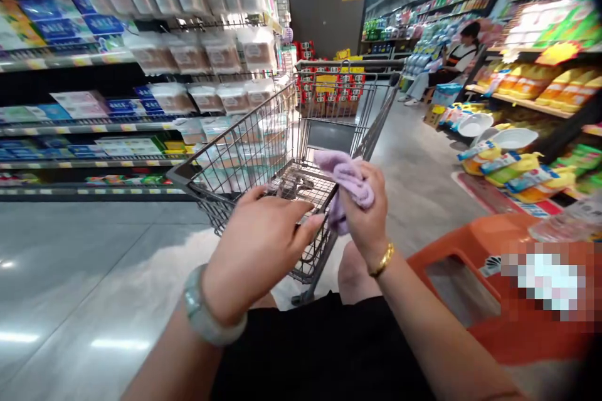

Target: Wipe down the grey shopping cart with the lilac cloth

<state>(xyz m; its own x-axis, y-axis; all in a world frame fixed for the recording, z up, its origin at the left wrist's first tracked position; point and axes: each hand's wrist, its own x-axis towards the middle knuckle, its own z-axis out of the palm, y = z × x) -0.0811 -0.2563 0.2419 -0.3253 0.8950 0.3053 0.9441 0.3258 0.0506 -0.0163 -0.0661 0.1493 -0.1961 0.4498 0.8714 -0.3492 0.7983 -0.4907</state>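
My right hand (367, 216) is closed around a crumpled lilac cloth (345, 180) and presses it against the near corner of a wire shopping cart (244, 150). A gold bracelet sits on that wrist. My left hand (258, 247) rests on the cart's near rim with its fingers stretched toward the cloth; it holds nothing. A pale jade bangle circles the left wrist. The cart tilts away from me and its basket looks bare. My black-clad lap fills the bottom of the view.
An orange plastic stool (470, 269) stands at my right. Shelves of packaged goods (141, 62) line the left, and yellow bottles and bags (527, 163) are stacked on the right. A seated person (451, 62) is far down the aisle. The grey floor (70, 276) is glossy.
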